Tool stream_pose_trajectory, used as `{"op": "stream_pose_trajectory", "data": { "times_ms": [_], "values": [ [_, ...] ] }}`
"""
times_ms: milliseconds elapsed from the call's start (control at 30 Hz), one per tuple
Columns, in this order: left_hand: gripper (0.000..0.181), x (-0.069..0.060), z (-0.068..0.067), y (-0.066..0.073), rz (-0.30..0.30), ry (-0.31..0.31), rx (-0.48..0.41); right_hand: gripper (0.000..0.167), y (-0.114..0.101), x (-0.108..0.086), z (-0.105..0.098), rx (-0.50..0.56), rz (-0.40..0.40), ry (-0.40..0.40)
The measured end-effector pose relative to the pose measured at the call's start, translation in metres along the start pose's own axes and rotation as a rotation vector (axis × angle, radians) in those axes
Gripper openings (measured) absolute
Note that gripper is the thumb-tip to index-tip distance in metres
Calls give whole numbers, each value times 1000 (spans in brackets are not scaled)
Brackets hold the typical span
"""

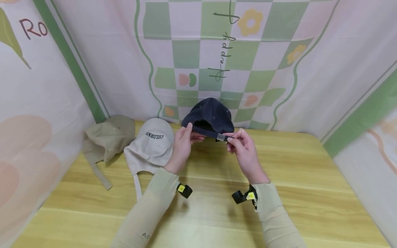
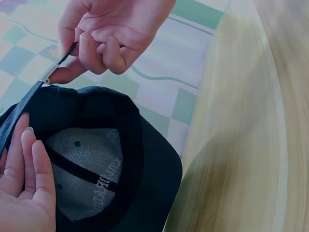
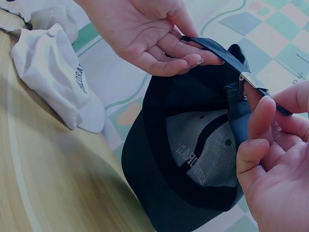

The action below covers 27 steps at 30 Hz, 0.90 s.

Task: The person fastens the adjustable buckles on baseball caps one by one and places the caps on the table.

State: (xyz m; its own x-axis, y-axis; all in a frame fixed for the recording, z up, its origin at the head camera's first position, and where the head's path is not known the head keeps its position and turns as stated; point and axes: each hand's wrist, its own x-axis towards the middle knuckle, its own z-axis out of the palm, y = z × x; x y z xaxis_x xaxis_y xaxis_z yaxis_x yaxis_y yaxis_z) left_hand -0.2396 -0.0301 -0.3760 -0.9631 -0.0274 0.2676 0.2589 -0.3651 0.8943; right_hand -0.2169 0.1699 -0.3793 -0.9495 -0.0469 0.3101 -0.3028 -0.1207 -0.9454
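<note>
Dark cap (image 1: 214,112) near back table edge (image 1: 288,133)

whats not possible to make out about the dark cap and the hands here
Navy cap, outer front: turned away in the head view; the wrist views mainly show its inside.
Stitched lettering inside it: too dim and small to read surely in the right wrist view.
Left hand: cut off by the left wrist view's edges.
Right hand: cut off by the right wrist view's edges.
</note>
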Motion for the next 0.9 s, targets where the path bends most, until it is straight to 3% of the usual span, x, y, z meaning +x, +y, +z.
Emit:
{"op": "stream_pose_trajectory", "data": {
  "times_ms": [567,900],
  "values": [
    [31,-1,0,-2,-24,-24,-14,6,4,-2,2,29,49,-28],
    [35,-1,2,-3,-21,-93,6,7,10,-1,2,-64,66,-42]
  ]
}}
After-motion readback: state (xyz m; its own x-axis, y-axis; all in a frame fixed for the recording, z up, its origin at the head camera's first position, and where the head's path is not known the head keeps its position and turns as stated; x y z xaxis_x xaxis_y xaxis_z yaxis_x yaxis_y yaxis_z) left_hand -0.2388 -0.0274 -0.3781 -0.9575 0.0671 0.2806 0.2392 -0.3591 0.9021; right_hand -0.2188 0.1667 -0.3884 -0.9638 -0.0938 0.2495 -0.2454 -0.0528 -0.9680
